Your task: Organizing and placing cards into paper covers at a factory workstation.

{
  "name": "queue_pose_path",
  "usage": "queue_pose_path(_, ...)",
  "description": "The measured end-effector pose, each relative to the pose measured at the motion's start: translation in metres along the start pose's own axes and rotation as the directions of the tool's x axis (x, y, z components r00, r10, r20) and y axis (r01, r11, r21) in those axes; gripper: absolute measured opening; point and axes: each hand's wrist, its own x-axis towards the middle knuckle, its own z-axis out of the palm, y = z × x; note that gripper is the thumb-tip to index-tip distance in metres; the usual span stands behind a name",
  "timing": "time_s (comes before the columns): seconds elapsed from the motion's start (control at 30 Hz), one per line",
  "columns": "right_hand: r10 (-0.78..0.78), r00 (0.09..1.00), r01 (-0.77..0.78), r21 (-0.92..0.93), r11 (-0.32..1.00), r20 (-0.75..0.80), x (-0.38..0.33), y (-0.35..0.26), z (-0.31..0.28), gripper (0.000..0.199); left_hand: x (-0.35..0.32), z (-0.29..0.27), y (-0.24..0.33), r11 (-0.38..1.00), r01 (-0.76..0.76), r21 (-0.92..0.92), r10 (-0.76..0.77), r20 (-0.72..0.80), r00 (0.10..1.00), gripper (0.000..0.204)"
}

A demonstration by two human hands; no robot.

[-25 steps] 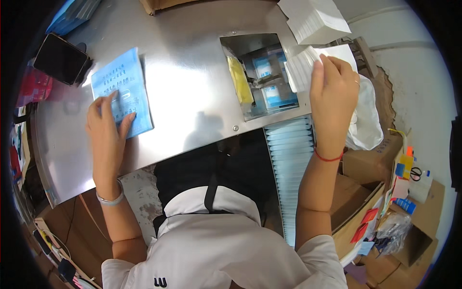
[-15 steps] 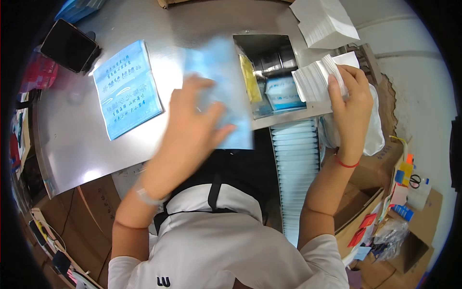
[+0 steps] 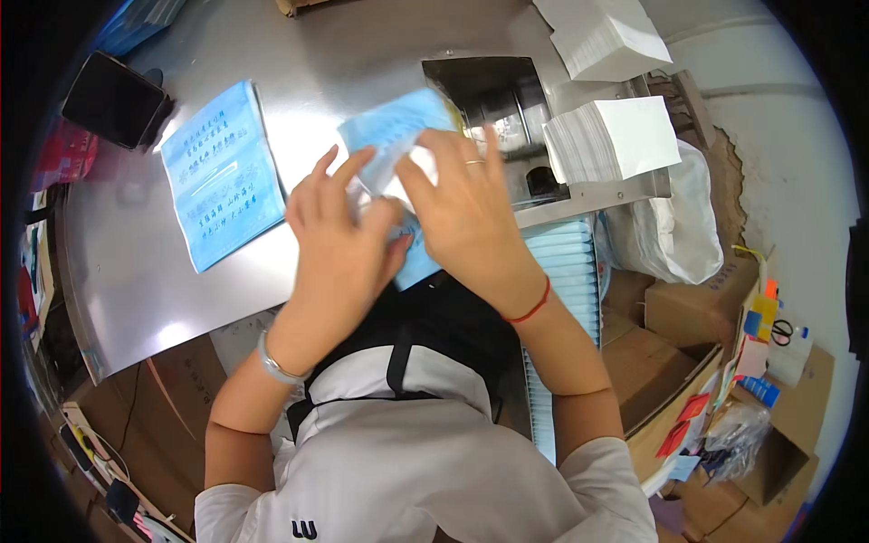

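Both of my hands meet above the near edge of the steel table [image 3: 362, 54]. My left hand [image 3: 339, 240] and my right hand [image 3: 466, 204] together grip a light blue flat packet [image 3: 398, 131], held tilted above the table. A white sheet shows between my fingers, partly hidden. A stack of the same blue packets [image 3: 222, 172] lies flat on the table to the left. To the right stands a stack of white sheets [image 3: 615, 136].
A square recess [image 3: 493, 86] is sunk into the table behind my hands. A second white stack [image 3: 606, 36] sits at the far right. A dark phone [image 3: 113, 100] lies far left. A row of blue packets [image 3: 566, 271], a white bag [image 3: 674, 226] and cardboard boxes [image 3: 688, 308] stand lower right.
My left hand lifted a blue packet off the left stack and carried it right. My right hand left the white stack and came in to meet it.
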Motion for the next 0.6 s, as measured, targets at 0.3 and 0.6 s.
queue_pose_path(0.3,0.296,0.896,-0.392,-0.277,0.878,-0.330,-0.012,0.068,-0.058,0.019,0.011,0.000,-0.006,0.997,-0.033,0.066,0.018,0.226,0.974,0.050)
queue_pose_path(0.6,0.396,0.903,-0.409,-0.053,0.911,-0.165,-0.022,0.096,-0.089,0.025,0.038,-0.016,0.004,0.975,0.020,0.221,-0.084,0.285,0.955,0.048)
